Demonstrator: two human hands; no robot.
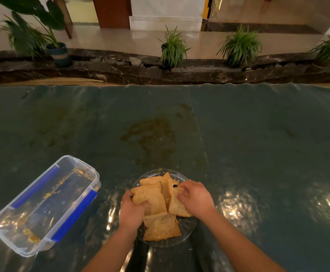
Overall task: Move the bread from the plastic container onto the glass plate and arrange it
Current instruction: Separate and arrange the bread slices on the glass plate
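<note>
- One view only: head-worn wide-angle cam, looks forward and down from the person's own position.
- Near field at bottom centre: both forearms enter from the lower edge, left hand (pixel 133 210) and right hand (pixel 195 197) on the plate (pixel 187 231), close to the lens.
- Container (pixel 44 205) sits lower left, within the same near zone.
- Table (pixel 258 134) fills the mid frame; its far edge runs across the upper third.
- Beyond it: dark ledge with plants (pixel 173 47), floor behind, all far off.
- Edges bow from lens distortion.
- No second view, so no overlap.
</note>
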